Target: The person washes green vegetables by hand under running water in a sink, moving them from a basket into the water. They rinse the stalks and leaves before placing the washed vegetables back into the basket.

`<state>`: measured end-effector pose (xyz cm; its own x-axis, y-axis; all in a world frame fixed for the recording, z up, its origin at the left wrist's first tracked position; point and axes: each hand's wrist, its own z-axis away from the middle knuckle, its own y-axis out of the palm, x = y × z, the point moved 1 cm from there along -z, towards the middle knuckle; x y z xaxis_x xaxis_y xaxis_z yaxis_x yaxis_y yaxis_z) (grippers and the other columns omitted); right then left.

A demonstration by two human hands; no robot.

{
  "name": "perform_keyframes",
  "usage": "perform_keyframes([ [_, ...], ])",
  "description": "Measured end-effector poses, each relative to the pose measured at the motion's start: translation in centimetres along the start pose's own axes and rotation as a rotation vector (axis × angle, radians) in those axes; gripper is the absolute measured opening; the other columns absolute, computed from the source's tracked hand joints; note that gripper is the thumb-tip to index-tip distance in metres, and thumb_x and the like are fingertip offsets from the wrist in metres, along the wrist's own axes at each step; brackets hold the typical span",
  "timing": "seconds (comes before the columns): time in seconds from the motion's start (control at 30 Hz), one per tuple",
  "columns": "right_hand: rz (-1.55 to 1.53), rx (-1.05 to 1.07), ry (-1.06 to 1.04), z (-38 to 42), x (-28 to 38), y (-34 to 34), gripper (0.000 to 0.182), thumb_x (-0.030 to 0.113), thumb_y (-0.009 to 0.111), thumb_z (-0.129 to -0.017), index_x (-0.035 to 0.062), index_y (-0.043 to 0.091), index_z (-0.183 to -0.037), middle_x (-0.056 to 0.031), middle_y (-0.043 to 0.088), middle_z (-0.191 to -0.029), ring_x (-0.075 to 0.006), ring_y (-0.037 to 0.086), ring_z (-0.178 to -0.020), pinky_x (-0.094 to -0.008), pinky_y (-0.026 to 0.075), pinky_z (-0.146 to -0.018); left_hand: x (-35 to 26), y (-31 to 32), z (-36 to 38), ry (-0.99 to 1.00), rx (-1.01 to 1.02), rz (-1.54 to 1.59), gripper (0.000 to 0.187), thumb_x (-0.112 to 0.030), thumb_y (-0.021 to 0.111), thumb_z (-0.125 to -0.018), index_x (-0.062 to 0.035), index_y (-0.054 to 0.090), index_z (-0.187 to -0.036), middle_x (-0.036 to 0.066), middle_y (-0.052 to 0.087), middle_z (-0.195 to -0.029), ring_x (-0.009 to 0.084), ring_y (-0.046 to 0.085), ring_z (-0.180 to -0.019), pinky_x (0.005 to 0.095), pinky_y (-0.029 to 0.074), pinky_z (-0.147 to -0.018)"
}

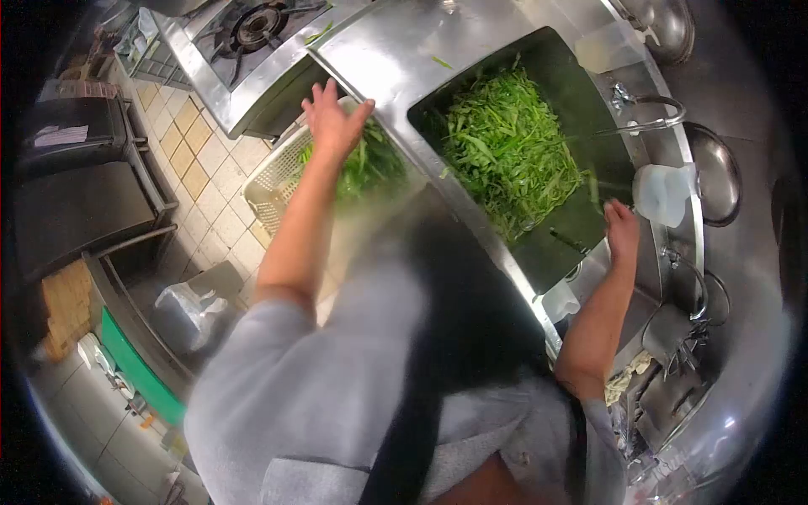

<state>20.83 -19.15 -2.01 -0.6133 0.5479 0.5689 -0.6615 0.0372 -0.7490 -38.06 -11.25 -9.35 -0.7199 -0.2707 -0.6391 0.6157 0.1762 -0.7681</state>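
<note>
Chopped green leafy vegetables [513, 147] fill much of the deep metal sink [551, 261]. My left hand [332, 122], fingers spread, is over the upper edge of a pale perforated basket [268, 202] that holds more greens [366, 168]. Nothing shows in that hand. On the far side, my right hand [620, 220] is closed near the sink's right edge, beside a few loose green leaves [594, 192]. What its fingers hold, if anything, is too small to make out.
A curved faucet [656, 124] reaches over the sink from the right. Beside it are a whitish plastic container [663, 194] and a round metal lid [715, 172]. A gas burner [258, 27] stands at the upper left, above the tiled floor [198, 135].
</note>
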Motion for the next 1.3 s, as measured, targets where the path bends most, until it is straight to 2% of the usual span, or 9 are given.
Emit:
perform_keyframes([
  [0.23,-0.719,0.273,-0.180,-8.3,13.5,3.1,0.039,0.019,0.060,-0.093,-0.0012,0.056,-0.126,-0.0102,0.066,-0.108,-0.0178,0.065,-0.095,-0.0271,0.053,-0.081,-13.2,7.4,-5.0,0.292,0.039,-0.418,0.104,-0.070,0.066,-0.070,-0.0121,0.031,-0.148,0.019,0.019,-0.156,0.0493,0.007,-0.143,0.0660,0.007,-0.111],
  [0.37,-0.714,0.366,-0.174,-15.4,15.2,7.4,0.040,0.020,0.063,-0.091,-0.0011,0.057,-0.124,-0.0105,0.066,-0.108,-0.0177,0.065,-0.094,-0.0275,0.053,-0.081,-15.9,9.3,-5.6,0.236,0.038,-0.649,0.106,-0.071,0.064,-0.071,-0.0143,0.023,-0.151,0.017,0.017,-0.157,0.0480,0.007,-0.143,0.0657,0.009,-0.111],
  [0.57,-0.113,0.311,-0.431,-25.1,11.1,19.8,0.044,0.024,0.065,-0.088,0.0050,0.058,-0.127,-0.0145,0.064,-0.119,-0.0280,0.061,-0.110,-0.0345,0.048,-0.096,-16.2,9.8,-6.0,0.201,0.011,-0.690,0.100,-0.064,0.067,-0.072,-0.0158,0.025,-0.150,0.017,0.017,-0.157,0.0468,0.011,-0.143,0.0635,0.012,-0.112],
  [0.63,0.386,0.084,-0.618,-24.1,11.8,22.8,0.047,0.029,0.062,-0.090,0.0077,0.055,-0.131,-0.0174,0.050,-0.138,-0.0321,0.045,-0.130,-0.0414,0.037,-0.108,-16.2,9.9,-6.1,0.193,0.023,-0.696,0.100,-0.063,0.068,-0.072,-0.0157,0.026,-0.149,0.017,0.019,-0.156,0.0466,0.012,-0.143,0.0632,0.011,-0.113],
  [0.8,0.763,0.333,-0.659,-16.7,13.3,27.8,0.050,0.029,0.053,-0.093,0.0087,0.046,-0.139,-0.0173,0.030,-0.152,-0.0341,0.028,-0.140,-0.0527,0.022,-0.114,-15.8,10.2,-6.1,0.209,-0.011,-0.701,0.102,-0.062,0.070,-0.069,-0.0152,0.028,-0.149,0.017,0.020,-0.156,0.0464,0.013,-0.143,0.0622,0.011,-0.113],
  [1.03,0.390,0.613,-0.652,-9.4,8.0,29.6,0.056,0.022,0.059,-0.090,0.0096,0.042,-0.141,-0.0171,0.030,-0.152,-0.0329,0.028,-0.141,-0.0511,0.023,-0.114,-15.6,10.4,-6.3,0.222,-0.023,-0.666,0.102,-0.060,0.073,-0.067,-0.0164,0.031,-0.148,0.017,0.021,-0.156,0.0463,0.013,-0.143,0.0626,0.011,-0.112],
  [1.1,0.328,0.565,-0.713,-10.6,9.9,26.9,0.049,0.021,0.061,-0.089,0.0097,0.050,-0.135,-0.0182,0.045,-0.143,-0.0322,0.042,-0.133,-0.0476,0.033,-0.110,-15.4,10.5,-6.1,0.234,-0.029,-0.656,0.101,-0.060,0.073,-0.067,-0.0166,0.031,-0.148,0.017,0.021,-0.155,0.0463,0.013,-0.143,0.0626,0.011,-0.112],
  [1.17,0.023,0.836,-0.323,-13.6,13.1,23.5,0.042,0.024,0.056,-0.095,0.0112,0.053,-0.135,-0.0161,0.047,-0.142,-0.0347,0.049,-0.126,-0.0438,0.038,-0.106,-15.4,10.5,-6.2,0.241,-0.048,-0.643,0.101,-0.060,0.073,-0.066,-0.0168,0.031,-0.148,0.017,0.022,-0.155,0.0463,0.014,-0.143,0.0627,0.011,-0.112],
  [1.3,-0.044,0.192,-0.513,-24.3,11.2,23.0,0.033,0.025,0.061,-0.090,0.0048,0.065,-0.116,-0.0175,0.063,-0.120,-0.0340,0.062,-0.109,-0.0395,0.047,-0.094,-15.3,10.4,-6.1,0.250,-0.050,-0.646,0.101,-0.060,0.073,-0.066,-0.0166,0.032,-0.147,0.017,0.023,-0.155,0.0466,0.015,-0.142,0.0636,0.012,-0.111],
])
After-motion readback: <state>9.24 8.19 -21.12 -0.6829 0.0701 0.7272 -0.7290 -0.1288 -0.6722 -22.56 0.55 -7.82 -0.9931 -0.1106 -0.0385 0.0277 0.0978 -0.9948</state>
